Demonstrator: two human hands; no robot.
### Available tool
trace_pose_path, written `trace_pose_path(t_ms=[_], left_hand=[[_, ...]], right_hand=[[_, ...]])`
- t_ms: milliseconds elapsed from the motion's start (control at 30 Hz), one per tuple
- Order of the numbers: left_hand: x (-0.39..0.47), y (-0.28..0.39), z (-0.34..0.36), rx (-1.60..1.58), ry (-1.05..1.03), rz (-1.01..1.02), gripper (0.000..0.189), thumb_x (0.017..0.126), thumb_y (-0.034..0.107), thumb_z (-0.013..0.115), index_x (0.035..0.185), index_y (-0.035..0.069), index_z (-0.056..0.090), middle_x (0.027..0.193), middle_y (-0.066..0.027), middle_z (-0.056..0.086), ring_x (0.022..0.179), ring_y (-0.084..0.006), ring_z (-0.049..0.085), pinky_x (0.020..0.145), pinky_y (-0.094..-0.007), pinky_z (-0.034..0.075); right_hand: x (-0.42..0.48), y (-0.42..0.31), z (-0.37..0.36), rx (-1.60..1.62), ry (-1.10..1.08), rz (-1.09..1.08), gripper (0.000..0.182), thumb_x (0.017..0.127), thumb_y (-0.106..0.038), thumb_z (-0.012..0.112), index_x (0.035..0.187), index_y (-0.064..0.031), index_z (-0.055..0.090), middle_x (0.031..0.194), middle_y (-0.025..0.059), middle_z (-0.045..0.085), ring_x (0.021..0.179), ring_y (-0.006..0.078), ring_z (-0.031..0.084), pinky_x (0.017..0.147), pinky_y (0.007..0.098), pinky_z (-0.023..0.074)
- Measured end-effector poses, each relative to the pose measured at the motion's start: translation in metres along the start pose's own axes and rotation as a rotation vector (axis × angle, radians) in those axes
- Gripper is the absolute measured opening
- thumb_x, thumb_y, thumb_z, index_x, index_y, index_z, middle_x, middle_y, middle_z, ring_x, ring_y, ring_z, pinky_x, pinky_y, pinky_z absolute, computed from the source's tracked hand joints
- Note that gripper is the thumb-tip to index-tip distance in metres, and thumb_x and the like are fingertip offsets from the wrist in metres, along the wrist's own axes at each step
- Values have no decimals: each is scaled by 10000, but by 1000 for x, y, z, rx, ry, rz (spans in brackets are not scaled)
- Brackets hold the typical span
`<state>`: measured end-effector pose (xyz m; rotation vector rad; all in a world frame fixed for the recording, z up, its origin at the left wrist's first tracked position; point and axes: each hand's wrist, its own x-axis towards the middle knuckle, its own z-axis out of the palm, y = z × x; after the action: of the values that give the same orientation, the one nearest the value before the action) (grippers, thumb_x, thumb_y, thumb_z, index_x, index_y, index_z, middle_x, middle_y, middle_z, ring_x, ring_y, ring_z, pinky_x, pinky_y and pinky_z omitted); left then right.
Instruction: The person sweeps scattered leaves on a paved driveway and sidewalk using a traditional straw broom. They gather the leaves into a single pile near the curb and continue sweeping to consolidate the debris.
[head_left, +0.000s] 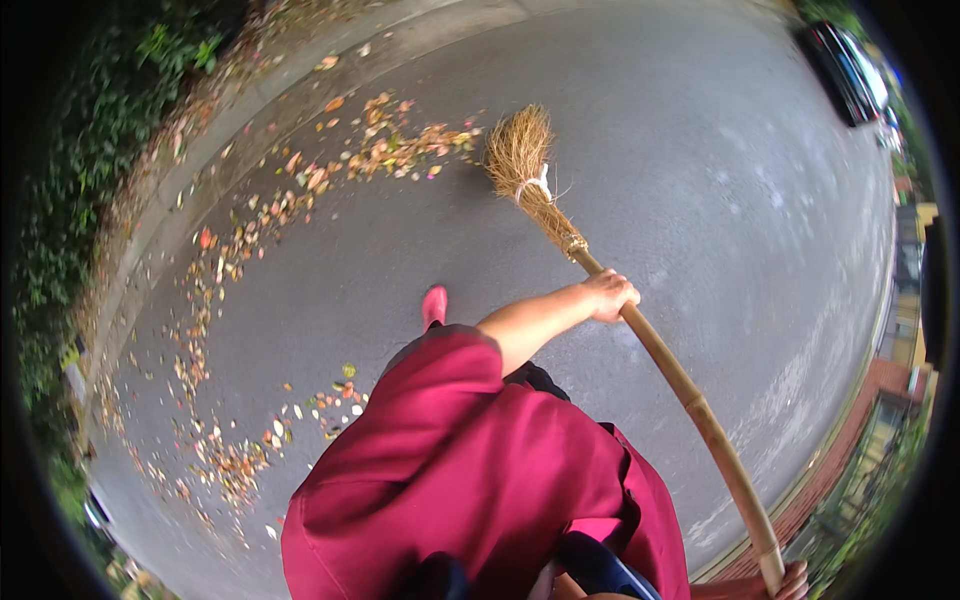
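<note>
My left hand (611, 295) is closed around the lower part of a bamboo handle (697, 409), just above where the broom's bristles are bound. My right hand (791, 582), at the bottom right edge, grips the upper end of the same handle. The broom's straw-like head (523, 146), tied with a white band, is low over the asphalt or touching it; I cannot tell which. Beside it on the left lies a strip of fallen leaves (405, 146). More leaves (232, 465) lie scattered in a curved band on the left.
A concrete kerb (169, 191) and green shrubs (90, 157) border the grey road on the left. A dark car (844, 71) stands at the upper right. One pink shoe (434, 306) shows ahead of my magenta garment. Brick-red paving (870, 390) runs along the right.
</note>
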<state>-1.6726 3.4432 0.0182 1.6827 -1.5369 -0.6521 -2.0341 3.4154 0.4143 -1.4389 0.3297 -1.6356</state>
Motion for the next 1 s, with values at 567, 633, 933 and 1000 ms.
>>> trace_pose_path(t_ms=[567, 633, 933, 1000], left_hand=[[-633, -78, -136, 225, 679, -1435, 89, 664, 101, 635, 735, 89, 583, 807, -125, 611, 846, -337, 576, 729, -423, 462], [-634, -67, -135, 244, 651, -1421, 92, 653, 86, 627, 736, 94, 587, 801, -124, 611, 851, -336, 571, 748, -425, 459], [-370, -121, -193, 214, 480, -896, 104, 663, 147, 653, 705, 115, 563, 719, -115, 604, 733, -328, 598, 701, -446, 436], [-284, -119, -203, 186, 501, -625, 74, 668, 113, 620, 674, 101, 547, 655, -116, 586, 701, -318, 593, 660, -443, 434]], right_hand=[[-218, 239, 422, 756, -970, 1224, 202, 926, -257, 490, 759, -156, 436, 577, -48, 336, 574, 98, 361, 735, 355, 399], [-213, 243, 424, 811, -944, 1286, 200, 937, -265, 469, 769, -160, 440, 574, -61, 320, 574, 90, 353, 738, 332, 373], [-39, 277, 338, 769, -493, 830, 331, 954, -320, 427, 652, -187, 396, 485, -85, 311, 446, 67, 307, 546, 259, 347], [17, 259, 281, 734, -390, 664, 334, 946, -284, 446, 633, -194, 371, 477, -87, 305, 443, 58, 302, 534, 254, 328]])
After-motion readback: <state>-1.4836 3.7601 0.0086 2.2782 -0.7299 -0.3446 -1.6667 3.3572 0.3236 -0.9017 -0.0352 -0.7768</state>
